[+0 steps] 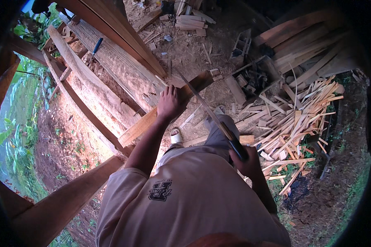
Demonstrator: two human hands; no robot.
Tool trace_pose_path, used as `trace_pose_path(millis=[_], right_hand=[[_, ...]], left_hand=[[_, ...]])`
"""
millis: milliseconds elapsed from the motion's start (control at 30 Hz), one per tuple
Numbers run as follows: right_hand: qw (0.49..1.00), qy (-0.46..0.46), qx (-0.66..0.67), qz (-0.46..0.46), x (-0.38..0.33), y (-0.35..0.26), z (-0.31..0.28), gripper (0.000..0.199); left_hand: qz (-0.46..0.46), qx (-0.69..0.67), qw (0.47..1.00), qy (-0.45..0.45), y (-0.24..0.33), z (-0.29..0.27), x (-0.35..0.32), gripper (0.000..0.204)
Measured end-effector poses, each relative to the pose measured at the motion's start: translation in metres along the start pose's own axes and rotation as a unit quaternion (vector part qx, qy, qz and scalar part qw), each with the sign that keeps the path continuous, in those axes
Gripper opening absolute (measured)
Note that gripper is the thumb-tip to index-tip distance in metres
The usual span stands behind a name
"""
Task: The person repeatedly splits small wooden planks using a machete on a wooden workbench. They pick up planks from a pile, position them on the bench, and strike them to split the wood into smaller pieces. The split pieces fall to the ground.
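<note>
Ground: sawdust-strewn dirt is spreading around a pile of wood scraps point(301, 119) at three o'clock.
Left hand point(169, 103): pressing down, fingers curled over a plank point(152, 117) running diagonally beneath it.
Right hand point(245, 162): closed around a handsaw point(210, 113) handle, its blade reaching to eleven o'clock, just beside the left hand.

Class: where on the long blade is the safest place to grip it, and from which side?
Grip the blade by its dark handle at the near end, coming from the person's right, as the right hand does. The thin bare edge runs away toward the plank, which the left hand steadies.
</note>
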State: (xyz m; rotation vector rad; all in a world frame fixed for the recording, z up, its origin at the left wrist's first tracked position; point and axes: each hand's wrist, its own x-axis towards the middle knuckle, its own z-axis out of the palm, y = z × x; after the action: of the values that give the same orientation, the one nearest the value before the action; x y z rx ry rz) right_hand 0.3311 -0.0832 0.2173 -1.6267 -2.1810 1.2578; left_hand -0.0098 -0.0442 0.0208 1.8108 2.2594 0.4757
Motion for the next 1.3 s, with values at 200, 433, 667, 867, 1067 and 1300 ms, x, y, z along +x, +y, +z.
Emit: trace_pose_path(millis=[200, 433, 667, 867, 1067, 1300], right_hand=[[0.996, -0.028, -0.01, 0.084, -0.046, -0.069, -0.059, 0.025], [0.998, 0.036, -0.02, -0.049, 0.077, -0.048, 0.001, 0.038], [0.989, 0.052, 0.093, -0.102, 0.17, -0.023, 0.1, 0.033], [0.989, 0.088, 0.096, -0.068, 0.08, 0.038, 0.076, 0.029], [0.999, -0.013, 0.032, 0.018, -0.032, -0.026, -0.031, 0.033], [0.99, 0.087, -0.021, -0.111, 0.032, -0.065, -0.016, 0.034]], left_hand=[[0.013, 0.012, 1.0, 0.01, 0.0, 0.001, -0.001, 0.076], [0.048, -0.037, 0.998, 0.007, -0.005, 0.002, -0.005, 0.071], [0.048, -0.017, 0.998, 0.031, -0.002, 0.0, 0.001, 0.065], [0.036, -0.005, 0.999, 0.03, 0.004, 0.002, 0.006, 0.065], [0.023, -0.003, 0.999, 0.022, 0.002, 0.006, 0.002, 0.067], [0.025, -0.041, 0.999, 0.014, 0.001, -0.002, -0.001, 0.067]])
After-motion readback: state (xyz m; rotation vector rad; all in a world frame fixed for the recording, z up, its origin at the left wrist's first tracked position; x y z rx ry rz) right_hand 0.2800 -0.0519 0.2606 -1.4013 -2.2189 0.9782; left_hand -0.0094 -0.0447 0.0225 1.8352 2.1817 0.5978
